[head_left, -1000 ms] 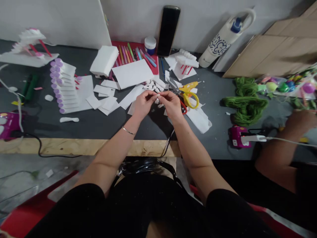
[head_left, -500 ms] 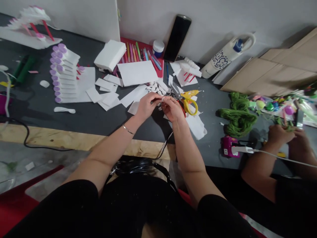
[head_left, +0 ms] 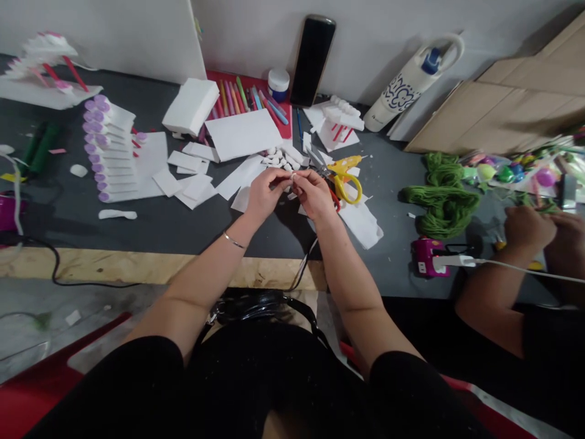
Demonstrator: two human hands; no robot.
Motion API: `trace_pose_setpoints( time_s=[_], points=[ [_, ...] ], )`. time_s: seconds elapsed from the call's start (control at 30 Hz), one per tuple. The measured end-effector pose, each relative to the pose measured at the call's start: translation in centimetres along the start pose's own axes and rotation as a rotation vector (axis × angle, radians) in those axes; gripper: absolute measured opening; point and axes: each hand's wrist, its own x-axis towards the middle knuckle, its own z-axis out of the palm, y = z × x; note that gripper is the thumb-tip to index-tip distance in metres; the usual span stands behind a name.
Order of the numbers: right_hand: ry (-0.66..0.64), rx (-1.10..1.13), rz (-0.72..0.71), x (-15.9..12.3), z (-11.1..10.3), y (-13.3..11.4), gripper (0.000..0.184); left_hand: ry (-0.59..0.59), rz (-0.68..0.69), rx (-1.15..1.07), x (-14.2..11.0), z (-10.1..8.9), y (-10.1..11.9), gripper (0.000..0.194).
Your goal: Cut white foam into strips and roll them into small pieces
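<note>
My left hand [head_left: 267,192] and my right hand [head_left: 313,194] meet above the grey table, fingertips pinched together on a small white piece [head_left: 291,175]. Its exact kind is too small to tell. Just beyond the fingers lies a pile of little white rolled pieces [head_left: 281,158]. Scissors with yellow handles [head_left: 348,186] rest right beside my right hand, and a yellow tool [head_left: 343,164] lies against them. Cut white sheets [head_left: 194,186] are scattered left of my left hand. Further left stands a stepped white model with purple discs [head_left: 112,155].
Markers [head_left: 233,97] on a red folder, a small jar [head_left: 278,84], a leaning phone [head_left: 313,61] and a bottle [head_left: 397,91] line the wall. Green yarn [head_left: 439,201] and a purple charger block [head_left: 427,259] lie to the right, near a co-worker's hands [head_left: 530,230].
The view has shifted slightly. My fingers have moved a little on the small white piece, which stays pinched between both hands. The co-worker's hands have shifted slightly.
</note>
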Motion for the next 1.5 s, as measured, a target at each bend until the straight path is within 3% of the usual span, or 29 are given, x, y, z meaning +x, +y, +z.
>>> trace_pose_setpoints(
  time_s=[0.2, 0.4, 0.7, 0.83, 0.97, 1.23, 1.5],
  points=[
    [-0.009, -0.120, -0.064, -0.2, -0.2, 0.3, 0.034, 0.038, -0.053, -0.038, 0.1, -0.1, -0.5, 0.008],
    [-0.013, -0.221, -0.138, -0.6, -0.2, -0.3, 0.024, 0.005, -0.152, -0.160, 0.3, 0.0, -1.1, 0.015],
    [0.080, -0.402, -0.234, -1.0, 0.2, -0.4, 0.009, 0.000, -0.261, -0.215, 0.2, 0.1, -0.7, 0.006],
    [0.066, -0.416, -0.267, -1.2, 0.1, -0.5, 0.016, 0.000, -0.276, -0.266, 0.3, 0.4, -1.1, 0.006],
    [0.023, -0.433, -0.284, -1.4, 0.2, -0.8, 0.010, 0.001, -0.272, -0.290, 0.2, 0.6, -1.2, 0.007],
    [0.077, -0.440, -0.292, -1.5, 0.3, -1.0, 0.010, -0.041, -0.240, -0.323, 0.1, 0.4, -1.2, 0.009],
    [0.042, -0.459, -0.316, -1.6, 0.3, -1.3, 0.019, -0.011, -0.328, -0.391, 0.4, 0.5, -1.6, 0.009]
  ],
)
